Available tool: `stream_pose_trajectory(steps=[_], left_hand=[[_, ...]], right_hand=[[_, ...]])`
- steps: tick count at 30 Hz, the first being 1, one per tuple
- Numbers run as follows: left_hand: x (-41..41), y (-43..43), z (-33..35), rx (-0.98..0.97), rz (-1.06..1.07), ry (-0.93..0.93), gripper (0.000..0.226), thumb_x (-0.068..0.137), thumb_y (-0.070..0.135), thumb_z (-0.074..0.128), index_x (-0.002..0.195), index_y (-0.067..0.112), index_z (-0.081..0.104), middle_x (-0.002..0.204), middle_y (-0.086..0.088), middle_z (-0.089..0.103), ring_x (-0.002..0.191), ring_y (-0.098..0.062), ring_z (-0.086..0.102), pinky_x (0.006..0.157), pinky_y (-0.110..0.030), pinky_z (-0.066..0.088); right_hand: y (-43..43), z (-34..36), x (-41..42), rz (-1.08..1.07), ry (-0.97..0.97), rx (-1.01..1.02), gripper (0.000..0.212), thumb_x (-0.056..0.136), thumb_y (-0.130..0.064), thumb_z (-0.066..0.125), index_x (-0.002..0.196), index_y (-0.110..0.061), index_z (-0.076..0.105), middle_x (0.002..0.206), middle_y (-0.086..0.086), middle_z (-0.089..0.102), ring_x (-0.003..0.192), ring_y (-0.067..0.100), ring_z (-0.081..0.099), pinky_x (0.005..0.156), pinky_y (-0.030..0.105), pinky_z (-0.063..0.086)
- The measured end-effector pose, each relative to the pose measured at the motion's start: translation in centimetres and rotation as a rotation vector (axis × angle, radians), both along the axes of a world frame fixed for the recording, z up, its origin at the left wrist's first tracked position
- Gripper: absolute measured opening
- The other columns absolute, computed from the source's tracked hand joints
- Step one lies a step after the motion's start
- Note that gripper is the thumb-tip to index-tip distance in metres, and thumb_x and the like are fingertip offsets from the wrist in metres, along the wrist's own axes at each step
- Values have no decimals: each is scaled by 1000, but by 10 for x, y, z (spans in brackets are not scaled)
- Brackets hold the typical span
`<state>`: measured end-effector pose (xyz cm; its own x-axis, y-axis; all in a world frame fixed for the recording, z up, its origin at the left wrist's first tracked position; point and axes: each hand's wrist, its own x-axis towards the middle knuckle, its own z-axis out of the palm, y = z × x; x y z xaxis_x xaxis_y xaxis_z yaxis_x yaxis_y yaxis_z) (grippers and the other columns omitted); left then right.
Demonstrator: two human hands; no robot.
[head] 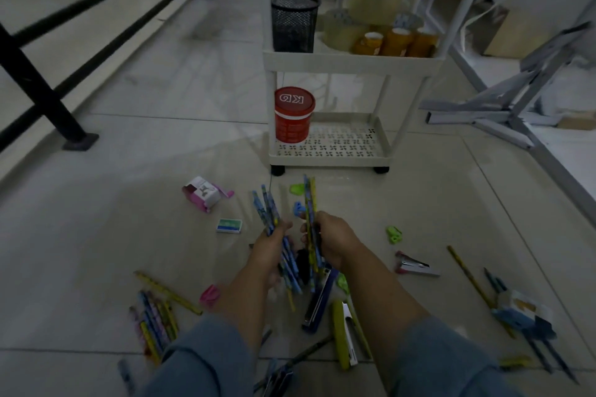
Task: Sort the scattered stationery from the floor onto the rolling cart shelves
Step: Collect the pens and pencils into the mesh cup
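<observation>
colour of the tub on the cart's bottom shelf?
Red tub, with white lettering on its lid, standing on the bottom shelf. Seen in the head view.

Glossy floor tiles (193,113); plastic cart (351,61); mesh cup (294,22)

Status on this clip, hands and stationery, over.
Left hand grips blue pencils; right hand grips yellow-blue pencils. Cart ahead, mesh cup on shelf. Green clip on floor between.

Both hands reach forward and down from blue-grey sleeves (206,361), close together but not touching. The left hand (269,246) curls round a bundle of blue pencils (269,208). The right hand (333,237) grips a few patterned pencils (310,200), thumb seemingly pressed against them, though blur hides the fingertips
</observation>
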<state>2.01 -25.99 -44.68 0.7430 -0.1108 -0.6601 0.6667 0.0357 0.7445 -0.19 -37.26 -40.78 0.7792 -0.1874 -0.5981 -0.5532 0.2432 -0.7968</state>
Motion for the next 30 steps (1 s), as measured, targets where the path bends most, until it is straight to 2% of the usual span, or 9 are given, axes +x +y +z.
stream_pose_trajectory(steps=[4, 7, 10, 13, 16, 19, 23, 26, 30], left_hand=[[-4, -6, -4, -137, 34, 97, 92, 67, 69, 63, 135, 10, 46, 125, -13, 60, 108, -30, 61, 85, -41, 55], [-1, -7, -4, -135, 39, 69, 64, 84, 48, 59, 134, 9, 48, 127, -13, 60, 112, -31, 59, 81, -38, 52], [5, -6, -6, -179, 44, 83, 73, 76, 53, 66, 134, 13, 49, 130, -12, 58, 116, -31, 57, 91, -44, 52], [9, -6, -5, -151, 26, 115, 59, 82, 48, 64, 126, 9, 56, 124, -14, 61, 112, -30, 60, 89, -41, 52], [13, -3, -2, -179, 7, 147, 45, 87, 41, 60, 116, 6, 63, 110, -18, 68, 98, -31, 66, 80, -38, 54], [23, 5, 0, -197, 148, 103, 31, 91, 30, 57, 106, 3, 63, 90, -12, 70, 81, -21, 66, 69, -35, 54], [34, 5, 14, -356, 417, 50, 16, 91, 20, 60, 81, 7, 59, 52, 2, 67, 48, -8, 65, 49, -24, 54], [35, -3, 23, -401, 518, -23, 15, 89, 15, 62, 77, 7, 59, 53, 1, 68, 47, -6, 65, 48, -21, 54], [18, -24, 26, -388, 519, -142, 5, 89, 5, 59, 87, 4, 55, 65, -8, 65, 46, -6, 64, 45, -20, 53]], right_hand=[[11, -4, -1, 223, -10, -246, 27, 94, -21, 50, 99, -4, 70, 100, 16, 69, 93, 32, 66, 91, 46, 53], [16, -3, -4, 215, -31, -333, 27, 95, -17, 50, 107, -3, 69, 107, 19, 68, 98, 32, 65, 92, 44, 53], [17, -2, -4, 70, -59, -229, 28, 85, -7, 65, 112, 0, 66, 111, 19, 67, 99, 29, 65, 91, 36, 53], [15, -4, -3, -43, -109, -234, 29, 75, -1, 74, 103, 3, 69, 105, 20, 69, 79, 18, 65, 71, 23, 55], [15, 1, -5, -19, -141, -299, 23, 79, -12, 73, 97, 4, 72, 99, 20, 71, 75, 17, 64, 59, 12, 50], [11, 3, 0, 29, -136, -332, 28, 90, -27, 60, 100, -3, 72, 91, 7, 69, 90, 20, 61, 70, 23, 48], [3, -9, 2, -319, 2, 60, 39, 99, -31, 39, 122, -6, 58, 117, 12, 57, 107, 26, 52, 86, 37, 44], [12, -28, -7, -509, 79, 460, 51, 102, -41, 25, 133, -6, 46, 136, 15, 48, 128, 31, 43, 91, 38, 40], [32, -30, -4, -505, 17, 692, 57, 101, -46, 21, 125, -4, 50, 115, 17, 60, 101, 32, 58, 86, 42, 48]])
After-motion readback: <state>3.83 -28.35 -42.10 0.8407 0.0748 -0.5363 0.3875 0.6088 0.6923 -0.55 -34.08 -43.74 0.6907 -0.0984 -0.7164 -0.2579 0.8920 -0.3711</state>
